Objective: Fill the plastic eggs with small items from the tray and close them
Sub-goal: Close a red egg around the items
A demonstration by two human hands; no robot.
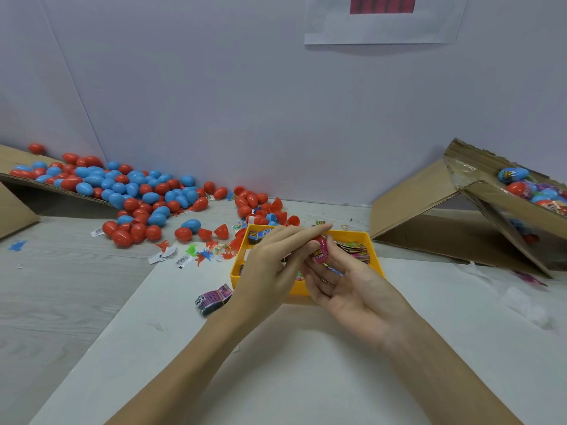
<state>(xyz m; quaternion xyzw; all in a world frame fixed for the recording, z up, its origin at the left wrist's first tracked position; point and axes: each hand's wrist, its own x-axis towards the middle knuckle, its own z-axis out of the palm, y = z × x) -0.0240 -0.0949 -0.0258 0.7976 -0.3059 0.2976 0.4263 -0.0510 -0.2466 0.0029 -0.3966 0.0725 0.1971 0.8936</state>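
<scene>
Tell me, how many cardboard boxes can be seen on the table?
2. One cardboard box lies tipped at the far left, red and blue eggs spilling from it. The other box lies tipped at the right, with wrapped eggs inside.
</scene>
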